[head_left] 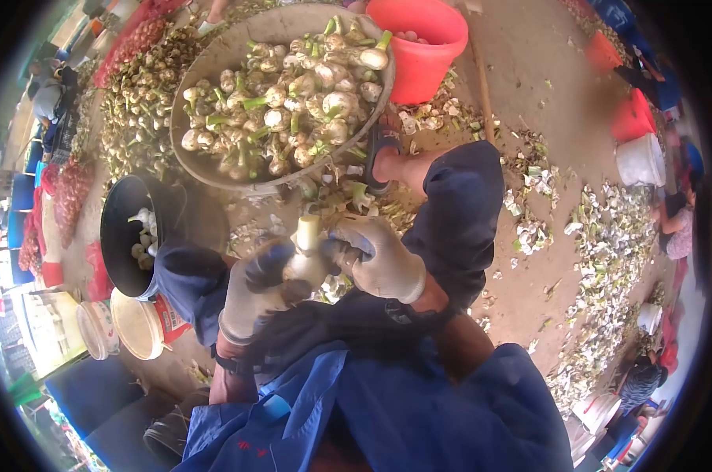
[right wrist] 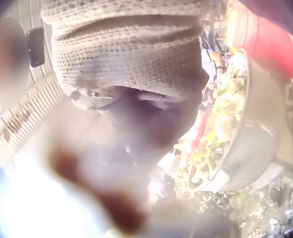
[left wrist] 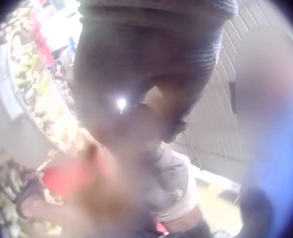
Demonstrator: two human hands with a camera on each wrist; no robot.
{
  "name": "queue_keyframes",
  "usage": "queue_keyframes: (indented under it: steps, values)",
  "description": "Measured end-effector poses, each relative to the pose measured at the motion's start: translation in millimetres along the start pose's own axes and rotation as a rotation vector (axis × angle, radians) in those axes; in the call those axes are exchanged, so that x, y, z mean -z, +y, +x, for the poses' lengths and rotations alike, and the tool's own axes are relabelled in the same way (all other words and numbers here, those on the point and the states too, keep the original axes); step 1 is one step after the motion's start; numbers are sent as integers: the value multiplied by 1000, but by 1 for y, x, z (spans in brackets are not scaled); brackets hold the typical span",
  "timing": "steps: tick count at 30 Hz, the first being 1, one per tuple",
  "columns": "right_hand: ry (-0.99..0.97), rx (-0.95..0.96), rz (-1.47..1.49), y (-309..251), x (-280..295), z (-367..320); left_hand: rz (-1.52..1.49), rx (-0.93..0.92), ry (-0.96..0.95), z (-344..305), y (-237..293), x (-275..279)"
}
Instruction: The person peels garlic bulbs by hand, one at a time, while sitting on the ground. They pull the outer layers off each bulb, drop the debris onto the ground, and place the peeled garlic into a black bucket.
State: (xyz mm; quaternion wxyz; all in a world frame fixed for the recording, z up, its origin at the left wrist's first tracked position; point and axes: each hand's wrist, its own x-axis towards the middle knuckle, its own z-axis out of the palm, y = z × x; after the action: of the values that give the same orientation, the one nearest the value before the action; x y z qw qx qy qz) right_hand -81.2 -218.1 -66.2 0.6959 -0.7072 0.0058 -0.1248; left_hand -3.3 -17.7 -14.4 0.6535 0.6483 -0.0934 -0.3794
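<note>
In the head view, my gloved left hand grips a pale garlic bulb with its cut stem pointing up. My gloved right hand is at the bulb's other side, its curled fingertips pinching at the outer skin by the stem base. Both gloves are knitted, with grey coating on the fingers. Beyond the hands stands a wide round basin heaped with unpeeled garlic bulbs, some with green stems. In both wrist views the knitted gloves loom large and blurred, and the bulb is hidden.
A black bucket holding white bulbs stands by the left knee. A red bucket is behind the basin's right side. White buckets stand at the left. Peelings litter the ground at right; a garlic heap lies at far left.
</note>
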Motion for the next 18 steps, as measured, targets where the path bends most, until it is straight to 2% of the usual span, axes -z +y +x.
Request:
queue_keyframes:
  steps: [1, 2, 4, 5, 7, 8, 10, 13, 14, 16, 17, 18]
  values:
    - [112, 67, 186, 0, -6, -2, -136, 44, -12, -1, 0, 1]
    - [117, 67, 188, 5, -13, -7, -132, 47, -16, -1, -2, 1]
    - [361, -94, 495, 16, -24, -13, -477, 69, -102, 4, -11, 2]
    - [366, -95, 496, 16, -19, -14, -476, 73, -105, 8, -14, 1]
    - [135, -345, 473, 11, -4, -13, -690, 71, -280, 16, -18, -4]
    - [142, -347, 475, 5, -3, -11, -688, 77, -283, 15, -19, -9]
    - [115, -405, 989, -5, -2, -8, -734, 46, -189, 13, -22, -16]
    - [104, -440, 1051, -9, -1, -6, -618, 77, -237, 14, -19, -13]
    - [102, -441, 1050, -8, -2, -6, -620, 75, -236, 12, -21, -9]
    - [228, -380, 525, -3, -3, -7, -375, -19, -45, 11, -28, -3]
    - [224, -378, 523, 4, -4, -9, -377, -24, -43, 10, -27, -1]
    - [211, -313, 346, 12, -5, -13, -238, 24, -38, 8, -24, 0]
